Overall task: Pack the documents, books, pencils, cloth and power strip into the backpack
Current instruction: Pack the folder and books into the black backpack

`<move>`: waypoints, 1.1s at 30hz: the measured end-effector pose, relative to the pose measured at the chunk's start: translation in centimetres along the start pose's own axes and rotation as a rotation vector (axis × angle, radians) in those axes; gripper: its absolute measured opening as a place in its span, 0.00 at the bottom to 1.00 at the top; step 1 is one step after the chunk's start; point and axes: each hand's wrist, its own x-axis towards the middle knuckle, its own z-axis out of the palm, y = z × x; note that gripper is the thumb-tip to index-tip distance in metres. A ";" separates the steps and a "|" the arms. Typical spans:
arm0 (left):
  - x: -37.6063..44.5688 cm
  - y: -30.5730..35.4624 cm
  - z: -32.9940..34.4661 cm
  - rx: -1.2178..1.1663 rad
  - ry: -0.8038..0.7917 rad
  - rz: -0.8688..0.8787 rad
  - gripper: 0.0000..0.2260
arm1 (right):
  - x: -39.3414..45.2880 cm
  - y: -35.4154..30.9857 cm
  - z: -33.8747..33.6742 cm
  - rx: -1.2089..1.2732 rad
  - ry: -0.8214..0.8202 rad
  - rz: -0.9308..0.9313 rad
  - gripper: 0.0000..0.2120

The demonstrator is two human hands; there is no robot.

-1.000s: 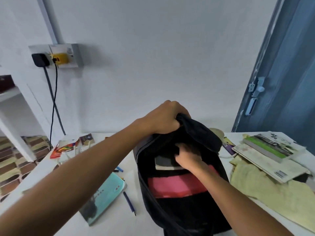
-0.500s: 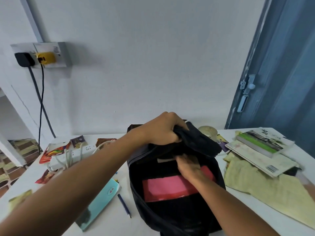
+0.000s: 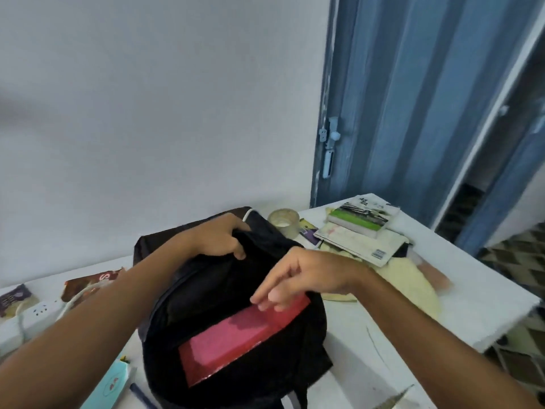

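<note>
Head view: the left hand [image 3: 219, 237] bunches the limp backpack [image 3: 236, 320] flap in its grip — right hand [image 3: 298, 278] hovers slack-fingered over the red book [image 3: 236, 335] inside. Stiff, heavyish books [image 3: 361, 228] wait on the tabletop [image 3: 472, 290] — I'd take them by the spine.

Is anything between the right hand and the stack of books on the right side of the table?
Nothing visible does. The right hand hangs open over the backpack mouth; the books lie to its right, on top of the cloth, uncovered.

White wall [image 3: 162, 113] — blue door [image 3: 413, 98]
</note>
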 end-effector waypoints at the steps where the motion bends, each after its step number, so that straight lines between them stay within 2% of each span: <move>1: 1.0 0.0 0.7 0.027 -0.050 0.001 0.12 | -1.5 -0.1 -1.2 0.115 0.064 -0.025 0.13; 3: 2.6 -0.3 2.4 0.052 -0.142 -0.021 0.11 | -3.6 1.0 -3.7 0.293 0.313 -0.047 0.10; 4: 3.5 -0.4 3.4 0.062 -0.199 -0.032 0.11 | -4.5 1.8 -4.7 0.358 0.497 -0.024 0.09; 7: 5.0 -1.4 6.1 0.044 -0.319 -0.093 0.10 | -6.5 5.7 -7.3 0.520 0.979 0.126 0.05; 9: 5.2 -2.0 7.4 -0.014 -0.344 -0.155 0.08 | -7.2 8.6 -8.7 0.638 1.141 0.226 0.04; 12: 5.7 -2.7 8.3 -0.116 -0.322 -0.236 0.11 | -7.7 13.0 -11.5 0.773 1.277 0.286 0.03; 14: 5.9 -3.2 8.6 -0.174 -0.305 -0.286 0.11 | -7.6 15.1 -13.7 0.784 1.373 0.289 0.08; 17: 6.8 -3.6 9.0 -0.173 -0.330 -0.342 0.15 | -6.4 17.1 -17.1 0.667 1.459 0.360 0.11; 20: 8.0 -3.4 9.1 -0.134 -0.378 -0.411 0.16 | -4.4 18.6 -19.8 0.572 1.459 0.428 0.05; 23: 8.6 -3.0 9.2 -0.115 -0.417 -0.484 0.17 | -2.9 20.1 -22.2 0.480 1.455 0.531 0.14; 26: 9.1 -3.4 9.4 -0.087 -0.436 -0.530 0.22 | -2.5 20.9 -23.8 0.465 1.409 0.599 0.19; 30: 9.4 -2.6 9.6 -0.022 -0.430 -0.577 0.15 | -2.4 22.1 -24.7 0.465 1.428 0.662 0.25; 33: 9.6 -1.6 9.7 0.000 -0.423 -0.609 0.07 | -2.3 22.6 -24.4 0.240 1.449 0.737 0.28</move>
